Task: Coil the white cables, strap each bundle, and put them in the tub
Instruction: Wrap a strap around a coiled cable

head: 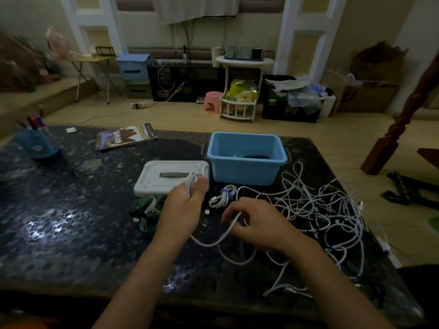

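Observation:
My left hand (pixel 184 205) is raised over the table and grips a small fold of white cable (pixel 191 184) between thumb and fingers. The same cable sags below it and runs to my right hand (pixel 251 222), which pinches it lower down. A tangled heap of white cables (pixel 327 210) lies to the right. One coiled bundle with a blue strap (pixel 223 195) rests in front of the blue tub (pixel 247 160). Something dark lies in the tub's bottom.
The tub's white lid (pixel 171 178) lies left of the tub. Green and white straps (pixel 147 210) sit near my left hand. A magazine (pixel 126 136) and a blue pen holder (pixel 38 141) stand at the far left of the dark stone table (pixel 71 210).

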### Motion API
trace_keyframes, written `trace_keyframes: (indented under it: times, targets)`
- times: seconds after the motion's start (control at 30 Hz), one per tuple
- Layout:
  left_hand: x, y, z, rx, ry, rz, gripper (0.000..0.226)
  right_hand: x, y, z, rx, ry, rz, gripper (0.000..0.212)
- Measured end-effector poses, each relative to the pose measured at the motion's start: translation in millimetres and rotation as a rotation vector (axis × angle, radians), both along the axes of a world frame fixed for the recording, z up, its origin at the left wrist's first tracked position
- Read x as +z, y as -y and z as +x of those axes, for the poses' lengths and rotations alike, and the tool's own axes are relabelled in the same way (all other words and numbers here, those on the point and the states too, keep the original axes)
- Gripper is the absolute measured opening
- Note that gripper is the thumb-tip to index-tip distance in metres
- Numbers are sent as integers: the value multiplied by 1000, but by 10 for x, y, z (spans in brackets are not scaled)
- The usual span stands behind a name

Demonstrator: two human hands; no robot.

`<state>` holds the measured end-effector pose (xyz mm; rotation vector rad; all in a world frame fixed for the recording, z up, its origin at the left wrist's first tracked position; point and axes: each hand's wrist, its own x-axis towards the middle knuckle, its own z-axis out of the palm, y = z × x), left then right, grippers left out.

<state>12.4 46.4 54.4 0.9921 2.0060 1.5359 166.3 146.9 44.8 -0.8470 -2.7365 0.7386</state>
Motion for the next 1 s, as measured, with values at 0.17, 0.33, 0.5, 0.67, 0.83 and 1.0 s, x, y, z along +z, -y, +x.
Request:
trace_keyframes:
  times: [0.17, 0.33, 0.5, 0.67, 0.83, 1.0]
  targets:
    - [39, 25, 19, -182, 184, -83, 57, -16, -23, -19, -160, -44, 57, 14]
    - [-41, 32, 77, -298, -68, -249, 58, -16, -64, 12, -358, -159, 36, 14]
    - [-105, 20, 83, -381, -222, -313, 76, -41, -87, 40, -410, -151, 11, 13]
    - [-36, 17, 104, -304, -186, -187, 65, -68, -125, 58, -369, -149, -22, 17]
    - [110, 65, 116, -292, 337, -75, 51, -91, -206, 146, -349, 5, 74, 26]
    - [79, 66, 11, -152, 255, -105, 58, -35, -117, 133, -286, -158, -25, 33]
